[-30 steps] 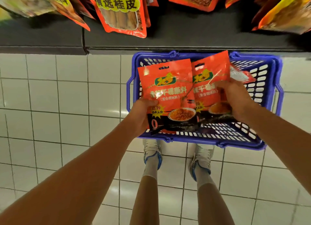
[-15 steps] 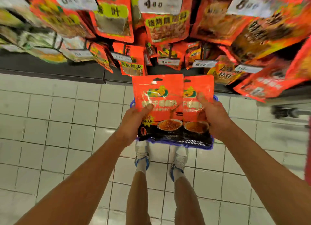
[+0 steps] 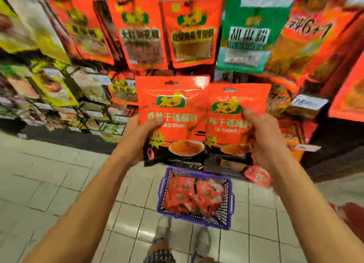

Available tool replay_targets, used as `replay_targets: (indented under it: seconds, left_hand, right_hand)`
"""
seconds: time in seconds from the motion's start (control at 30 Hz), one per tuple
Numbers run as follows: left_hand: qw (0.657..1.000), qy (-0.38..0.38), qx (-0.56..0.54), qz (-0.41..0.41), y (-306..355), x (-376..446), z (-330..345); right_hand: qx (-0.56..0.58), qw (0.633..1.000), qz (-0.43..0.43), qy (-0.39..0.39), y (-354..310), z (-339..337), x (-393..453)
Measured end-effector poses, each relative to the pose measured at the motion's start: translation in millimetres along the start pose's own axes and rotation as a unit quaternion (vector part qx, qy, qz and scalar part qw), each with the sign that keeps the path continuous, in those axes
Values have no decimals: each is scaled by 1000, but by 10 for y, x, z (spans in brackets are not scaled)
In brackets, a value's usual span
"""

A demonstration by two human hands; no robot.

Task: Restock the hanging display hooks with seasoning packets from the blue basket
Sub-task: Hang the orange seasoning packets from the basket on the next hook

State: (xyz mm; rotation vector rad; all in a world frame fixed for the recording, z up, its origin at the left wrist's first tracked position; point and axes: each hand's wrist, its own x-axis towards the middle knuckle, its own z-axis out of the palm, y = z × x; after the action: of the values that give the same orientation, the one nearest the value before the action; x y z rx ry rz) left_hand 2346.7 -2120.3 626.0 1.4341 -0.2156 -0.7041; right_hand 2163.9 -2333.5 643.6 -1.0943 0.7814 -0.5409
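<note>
You held two red packets upright in front of the display, one in each hand. Your left hand (image 3: pixel 137 132) gripped the left packet (image 3: pixel 173 113) at its left edge, with the thumb pressed across the front. Your right hand (image 3: pixel 264 136) gripped the right packet (image 3: pixel 234 121) at its right edge, thumb also on the front. The two packets overlapped a little in the middle, the left one lying over the edge of the right one. Each had a hang hole at the top. Below them the blue basket (image 3: pixel 163 186) stood on the tiled floor (image 3: pixel 59 184), just in front of your shoes (image 3: pixel 163 229), with more red packets lying loose inside it. Behind your packets hung rows of other goods: red bags (image 3: pixel 191 32) above, a green bag (image 3: pixel 248 36) at the upper right, and yellow bags (image 3: pixel 55 85) at the left. White price tags (image 3: pixel 307 102) sat among them. The hooks themselves I could not make out, since the hanging bags covered them and the picture was blurred.
</note>
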Motion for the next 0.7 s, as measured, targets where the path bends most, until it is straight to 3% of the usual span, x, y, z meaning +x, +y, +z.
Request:
replay_targets:
  seconds: [0.3, 0.7]
  left_hand:
    - [979, -50, -27, 197, 1549, 82, 11]
    - [960, -112, -19, 256, 2759, 573, -748]
  right_hand:
    - [65, 987, -137, -50, -1338, 859, -331]
    - [-8, 973, -228, -46, -2034, 2296, 24]
